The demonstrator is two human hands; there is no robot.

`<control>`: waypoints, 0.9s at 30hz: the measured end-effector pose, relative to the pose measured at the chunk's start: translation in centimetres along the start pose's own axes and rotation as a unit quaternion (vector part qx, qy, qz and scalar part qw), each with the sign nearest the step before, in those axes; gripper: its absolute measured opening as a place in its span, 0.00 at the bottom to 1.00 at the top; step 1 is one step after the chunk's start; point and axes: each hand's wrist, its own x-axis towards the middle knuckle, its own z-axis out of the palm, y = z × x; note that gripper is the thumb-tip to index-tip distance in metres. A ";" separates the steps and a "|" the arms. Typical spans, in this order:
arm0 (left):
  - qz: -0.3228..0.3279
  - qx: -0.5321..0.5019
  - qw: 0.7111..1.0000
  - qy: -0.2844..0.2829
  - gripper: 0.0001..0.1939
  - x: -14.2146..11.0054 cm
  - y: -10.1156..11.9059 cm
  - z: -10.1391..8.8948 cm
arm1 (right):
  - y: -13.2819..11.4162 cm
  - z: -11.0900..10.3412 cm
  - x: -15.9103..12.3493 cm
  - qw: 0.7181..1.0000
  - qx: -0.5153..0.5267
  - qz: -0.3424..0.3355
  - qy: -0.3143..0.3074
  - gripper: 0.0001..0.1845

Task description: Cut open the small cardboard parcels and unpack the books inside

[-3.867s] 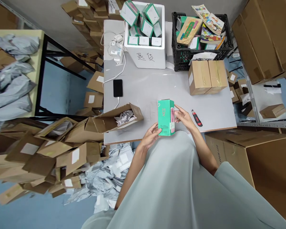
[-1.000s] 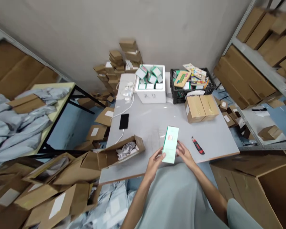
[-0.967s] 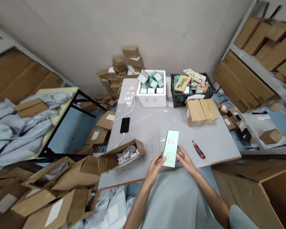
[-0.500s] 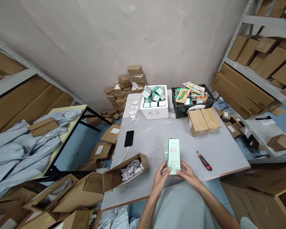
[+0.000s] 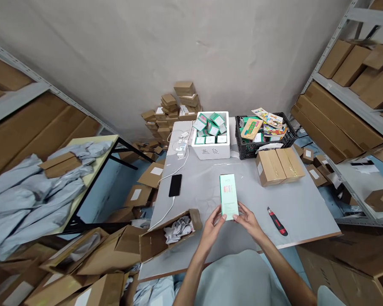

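Note:
A slim green carton point(image 5: 229, 196) with a pale printed face is held up above the grey table, its long side upright. My left hand point(image 5: 214, 223) grips its lower left edge, thumb on the front face. On the lower right, my right hand point(image 5: 247, 221) grips the same carton, thumb also on the front; the fingers behind are partly hidden. To the right of my hands lies a red and black utility knife point(image 5: 277, 222). An open cardboard box point(image 5: 151, 246) with crumpled paper point(image 5: 178, 229) inside sits to the left.
A white foam box point(image 5: 210, 152) of green cartons and a black crate point(image 5: 247, 148) with booklets stand at the table's back. Brown boxes point(image 5: 279, 168) sit at the right. A phone point(image 5: 175, 185) lies on a cable at left. Opened cartons point(image 5: 111, 250) crowd the floor at left.
The green carton has been turned from its darker side with a pink picture to its pale face. Both hands now hold its lower part. My view has tilted up, showing more wall.

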 end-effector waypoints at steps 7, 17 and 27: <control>0.001 -0.041 0.999 0.016 0.46 1.8 2.3 0.6 | -2.3 0.5 2.3 1.000 -0.014 0.014 0.022 0.51; 0.016 -0.041 0.998 0.055 0.45 5.9 4.1 -1.2 | -2.7 2.8 7.9 1.000 0.019 0.006 0.023 0.42; 0.109 -0.017 0.993 0.032 0.32 21.9 18.0 -0.8 | -13.4 6.1 26.0 0.990 0.088 -0.041 0.104 0.32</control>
